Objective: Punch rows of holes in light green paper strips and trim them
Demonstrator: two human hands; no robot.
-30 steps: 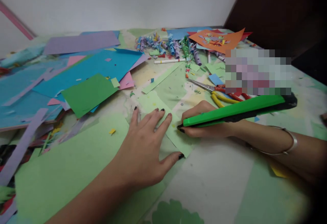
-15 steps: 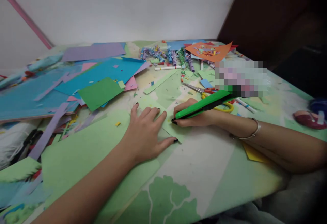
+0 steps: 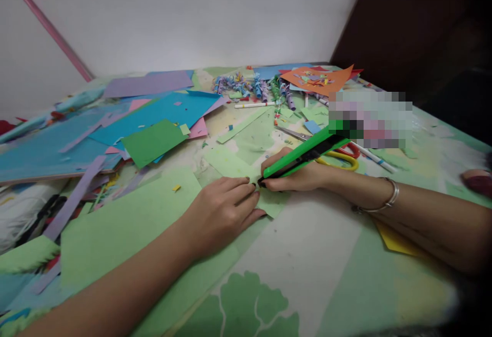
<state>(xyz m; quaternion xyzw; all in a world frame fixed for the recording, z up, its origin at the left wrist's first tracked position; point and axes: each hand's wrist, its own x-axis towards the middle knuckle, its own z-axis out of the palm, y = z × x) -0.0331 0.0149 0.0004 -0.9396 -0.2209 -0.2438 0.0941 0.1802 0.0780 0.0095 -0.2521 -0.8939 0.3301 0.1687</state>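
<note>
Evidently the left hand [image 3: 223, 214] served as a weight: its fingers lay nearly together, bent and turned down, gripping nothing that showed, with the pale green strip [image 3: 226, 161] beneath and just beyond their tips. That pressing probably kept the strip from sliding over the large pale green sheet [image 3: 126, 224], which spread under the palm and away to its left. The right hand [image 3: 303, 179] was closed round a green cutter [image 3: 303, 150], thumb and fingers pinched low near its black tip, pen-fashion, likely for fine control. The tip sat just beside the left fingertips, over the strip; whether it touched the paper could not be told.

Beyond the right fingers lay scissors [image 3: 291, 133], blades pointing left, partly hidden by the cutter; farther off from both hands were a white marker [image 3: 253, 105] and curled paper rolls [image 3: 257, 88]. To the far left of the left fingers, a dark green card [image 3: 151, 144] overlapped a blue sheet [image 3: 165, 114].

Underneath, the tabletop [image 3: 307, 255] bore a leafy print in green and white, littered with scraps. A plain pale wall [image 3: 215, 19] rose behind, with a dark panel [image 3: 388, 24] beyond the right hand.
</note>
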